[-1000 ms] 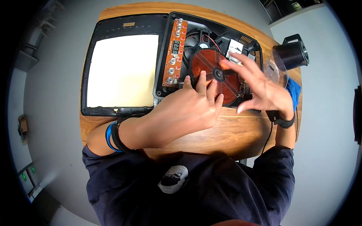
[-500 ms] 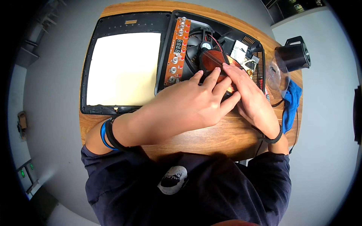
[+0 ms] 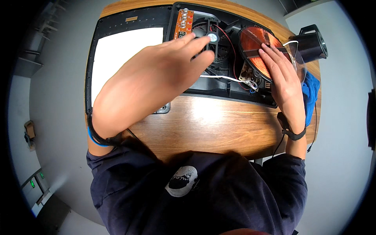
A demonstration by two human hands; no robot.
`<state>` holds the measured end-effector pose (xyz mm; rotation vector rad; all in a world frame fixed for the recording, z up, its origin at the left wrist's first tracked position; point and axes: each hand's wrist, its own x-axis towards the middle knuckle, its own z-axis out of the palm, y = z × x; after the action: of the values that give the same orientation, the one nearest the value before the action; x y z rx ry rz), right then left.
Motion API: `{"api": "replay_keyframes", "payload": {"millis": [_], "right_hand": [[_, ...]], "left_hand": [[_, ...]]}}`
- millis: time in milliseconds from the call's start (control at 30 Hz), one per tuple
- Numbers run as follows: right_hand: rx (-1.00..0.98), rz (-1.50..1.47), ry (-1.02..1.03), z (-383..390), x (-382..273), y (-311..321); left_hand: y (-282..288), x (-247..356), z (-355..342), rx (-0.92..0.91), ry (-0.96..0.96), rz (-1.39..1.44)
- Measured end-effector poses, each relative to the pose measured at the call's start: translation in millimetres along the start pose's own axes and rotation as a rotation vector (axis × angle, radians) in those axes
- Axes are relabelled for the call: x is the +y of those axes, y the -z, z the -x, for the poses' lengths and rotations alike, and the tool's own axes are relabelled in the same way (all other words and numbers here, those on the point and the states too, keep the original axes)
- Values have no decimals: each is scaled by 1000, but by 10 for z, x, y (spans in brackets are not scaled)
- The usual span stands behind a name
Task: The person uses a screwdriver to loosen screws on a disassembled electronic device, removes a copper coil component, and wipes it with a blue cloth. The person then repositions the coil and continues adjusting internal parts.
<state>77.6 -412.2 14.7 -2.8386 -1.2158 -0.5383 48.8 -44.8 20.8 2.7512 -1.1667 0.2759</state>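
- The left grip, the left hand (image 3: 162,68), is open and holds nothing visible; blurred, it hangs over the fan (image 3: 212,44) and the orange board (image 3: 183,24).
- The right hand (image 3: 286,84) lays its fingers across the face of the coil (image 3: 250,42); the thumb is hidden, so whether it clasps the coil from below cannot be told.
- The coil is tilted at the right end of the black case (image 3: 224,89), partly covering a circuit board (image 3: 246,73) and well apart from the fan's hub.
- Done, as far as shows: the case lies open on the worktop (image 3: 196,131), the lid (image 3: 125,49) is off and flat at its left, and the coil does not lie over the fan.
- Not done: the fan and the orange board remain in the case, and a white wire (image 3: 224,77) runs across it toward the circuit board. Whether the coil's own leads are attached is hidden.
- A dark jug (image 3: 312,44) and a blue cloth (image 3: 310,88) sit at the right, apart from the work.
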Motion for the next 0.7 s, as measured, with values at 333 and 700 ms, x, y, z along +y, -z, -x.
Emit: {"api": "replay_keyframes", "payload": {"millis": [333,700], "right_hand": [[-153,174,71,79,107,-236],[-286,-310,-14,229,326,196]], "left_hand": [[-340,107,16,-125,-53,31],[-257,146,20,-250,-20,83]]}}
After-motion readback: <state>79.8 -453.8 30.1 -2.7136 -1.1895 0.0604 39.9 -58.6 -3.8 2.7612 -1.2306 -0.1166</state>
